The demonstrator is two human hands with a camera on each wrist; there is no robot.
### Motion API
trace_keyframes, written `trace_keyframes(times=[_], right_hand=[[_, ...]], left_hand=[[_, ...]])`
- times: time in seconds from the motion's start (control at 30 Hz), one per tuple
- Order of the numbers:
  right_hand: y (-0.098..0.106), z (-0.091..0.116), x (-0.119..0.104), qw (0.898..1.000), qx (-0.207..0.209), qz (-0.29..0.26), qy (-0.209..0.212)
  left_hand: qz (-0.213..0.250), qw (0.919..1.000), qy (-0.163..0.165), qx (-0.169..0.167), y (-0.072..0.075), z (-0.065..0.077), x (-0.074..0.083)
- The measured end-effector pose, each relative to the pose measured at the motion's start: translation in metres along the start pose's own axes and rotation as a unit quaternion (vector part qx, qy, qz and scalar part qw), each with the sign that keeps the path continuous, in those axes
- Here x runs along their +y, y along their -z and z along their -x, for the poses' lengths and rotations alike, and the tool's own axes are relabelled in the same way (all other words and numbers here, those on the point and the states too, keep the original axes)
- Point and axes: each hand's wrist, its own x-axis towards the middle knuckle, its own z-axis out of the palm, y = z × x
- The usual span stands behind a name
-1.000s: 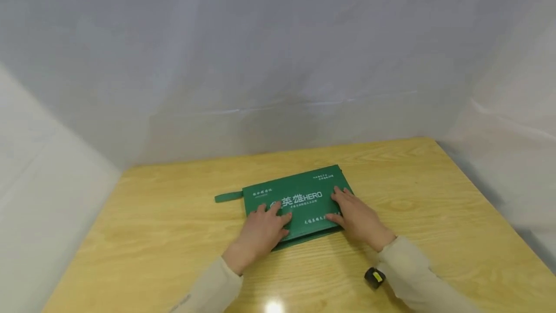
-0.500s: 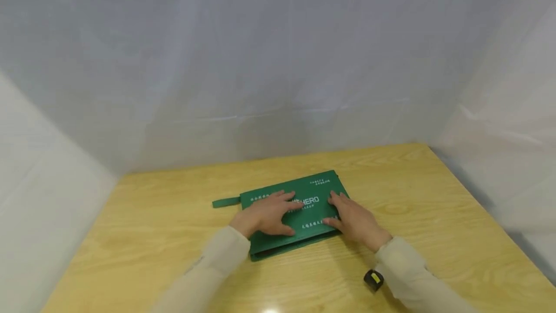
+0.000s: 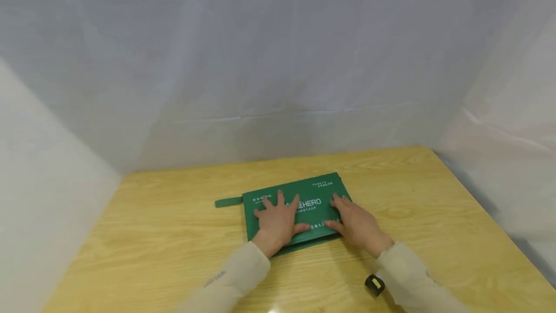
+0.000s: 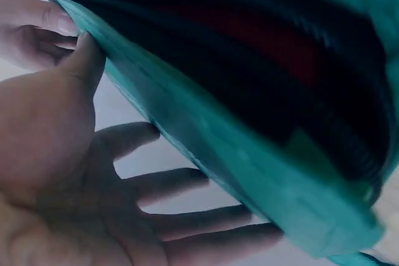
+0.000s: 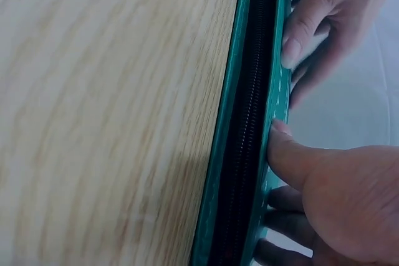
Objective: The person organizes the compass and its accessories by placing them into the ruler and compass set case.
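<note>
A green zippered document pouch (image 3: 319,190) with white lettering lies on the wooden table, its wrist strap (image 3: 229,202) pointing left. My left hand (image 3: 276,223) rests on the left part of its top with fingers spread. On the right part lies my right hand (image 3: 358,223), fingers and thumb extended over the lettering. In the left wrist view the pouch's mouth (image 4: 280,191) gapes along the near edge, showing a dark inside with something dark red. The zipper teeth (image 5: 251,101) run along that edge in the right wrist view.
The wooden table (image 3: 173,235) reaches back to a grey-white sheet (image 3: 278,62), with further pale sheets at both sides. A small black object with a yellow mark (image 3: 374,285) sits beside the right sleeve.
My left hand moved from the near-left edge up over the pouch's top, then turned so its fingers point away from me. The right hand stays nearly where it was.
</note>
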Motion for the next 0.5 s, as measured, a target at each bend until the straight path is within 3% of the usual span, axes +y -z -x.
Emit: trace_keyframes(times=[0.13,0.33,0.5], right_hand=[[-0.002,-0.002,-0.006,1.000,0.011,0.011,0.002],[0.000,-0.003,-0.005,0.999,-0.016,0.033,-0.021],[0.003,-0.001,0.008,0.999,-0.029,0.021,-0.015]], left_hand=[[0.019,0.9997,0.018,-0.001,0.000,-0.001,-0.010],[0.047,0.9980,-0.034,-0.023,0.004,-0.006,-0.024],[0.029,0.9963,-0.061,-0.053,0.006,-0.011,-0.027]])
